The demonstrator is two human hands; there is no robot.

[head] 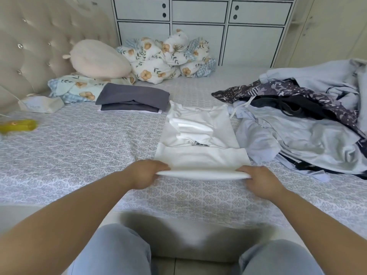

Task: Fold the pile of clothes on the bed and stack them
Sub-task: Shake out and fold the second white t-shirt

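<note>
White garment, near fold hiding both hands' fingertips; pile cut off right

the shirt is smooth white cloth with a faint sheen. the sheet is matt printed cotton-like cloth. the stack is dull grey knit. the pile is soft, crumpled pale blue and dark printed fabric. the headboard is tufted, slightly glossy upholstery. the cabinet looks smooth and painted.
</note>
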